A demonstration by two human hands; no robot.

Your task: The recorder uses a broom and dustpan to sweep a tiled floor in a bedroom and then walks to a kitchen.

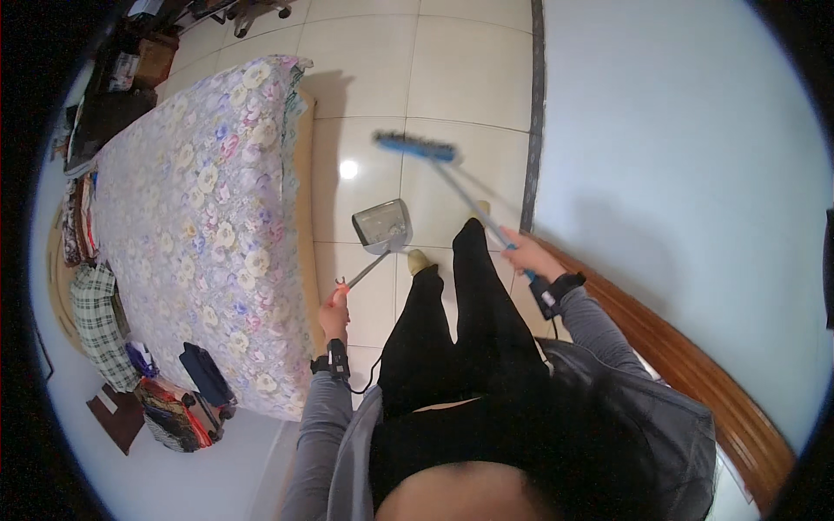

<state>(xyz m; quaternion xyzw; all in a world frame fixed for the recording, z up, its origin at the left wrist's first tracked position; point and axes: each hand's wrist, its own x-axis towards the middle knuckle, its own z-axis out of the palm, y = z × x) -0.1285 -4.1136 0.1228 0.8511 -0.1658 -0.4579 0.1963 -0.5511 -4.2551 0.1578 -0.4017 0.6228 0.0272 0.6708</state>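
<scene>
My right hand [532, 255] is closed around the grey and blue handle of a broom [415, 148]. Its blue head with dark bristles is held out ahead of me over the tiles, slightly blurred; whether it touches the floor I cannot tell. In my left hand [334, 314] is the upper end of a long-handled dustpan [383, 226]. The grey pan sits near my left foot, and its inside shows a few faint specks too small to name. Each wrist wears a dark strap with a small device.
A bed [195, 200] with a floral cover runs along my left. On the right stand a pale wall [678, 156] and a brown wooden board [669, 347]. Cream floor tiles [469, 69] lie between. A wheeled chair base [252, 13] is at the far left.
</scene>
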